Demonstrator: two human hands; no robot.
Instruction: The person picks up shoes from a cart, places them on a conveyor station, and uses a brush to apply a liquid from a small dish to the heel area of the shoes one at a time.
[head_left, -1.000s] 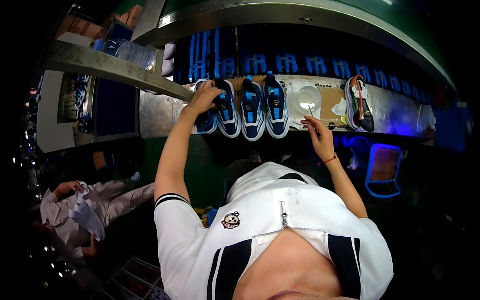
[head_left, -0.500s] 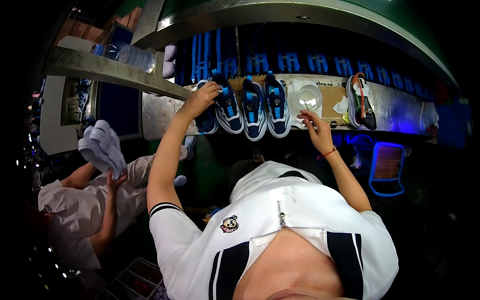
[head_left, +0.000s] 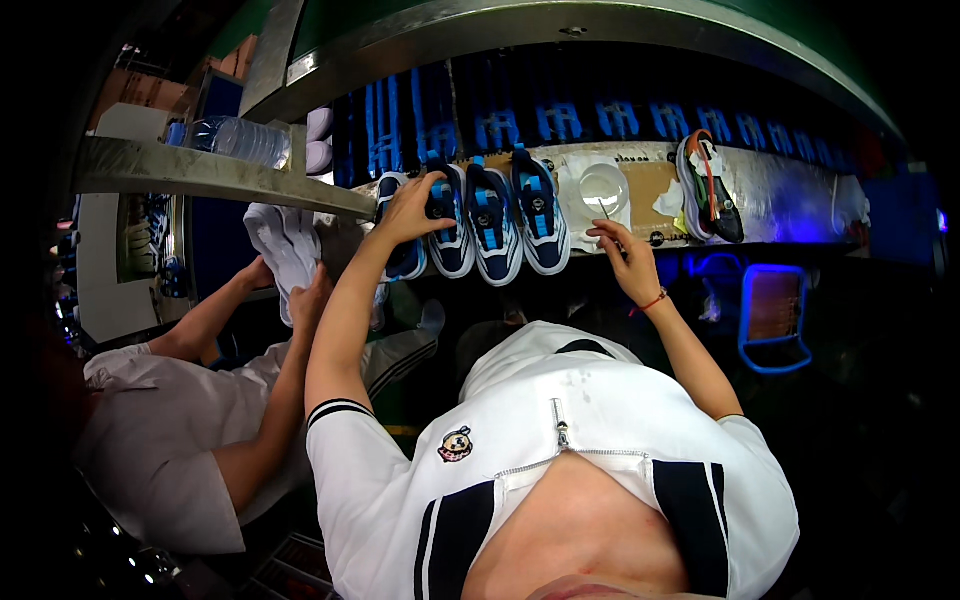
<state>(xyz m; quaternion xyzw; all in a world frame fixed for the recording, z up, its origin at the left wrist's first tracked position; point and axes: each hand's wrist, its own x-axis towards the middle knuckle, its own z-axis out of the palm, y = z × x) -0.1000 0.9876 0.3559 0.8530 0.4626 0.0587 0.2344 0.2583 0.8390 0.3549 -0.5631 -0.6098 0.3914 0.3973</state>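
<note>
Several navy, light-blue and white sneakers stand in a row on the bench. My left hand (head_left: 408,213) is at one sneaker (head_left: 452,235) near the left of the row, thumb and index finger spread apart over its upper side. Beside it stand a middle sneaker (head_left: 494,240) and a right-hand sneaker (head_left: 543,225); another, at the left end, is partly covered by my hand. My right hand (head_left: 628,254) pinches a thin stick (head_left: 604,208) at the near rim of a translucent bowl (head_left: 612,183). The stick's far end sits in the bowl.
A dark sneaker with orange trim (head_left: 708,190) stands at the bench's right. Behind runs a rack of blue pieces (head_left: 560,122). A metal beam (head_left: 220,172) crosses left, carrying a large plastic bottle (head_left: 240,142). At left, a co-worker (head_left: 190,440) holds white shoes (head_left: 285,245). A blue-framed stool (head_left: 775,320) is right.
My left hand's thumb and index finger have spread apart at the sneaker. My right hand stays by the bowl. The co-worker has brought the white shoes closer to the bench.
</note>
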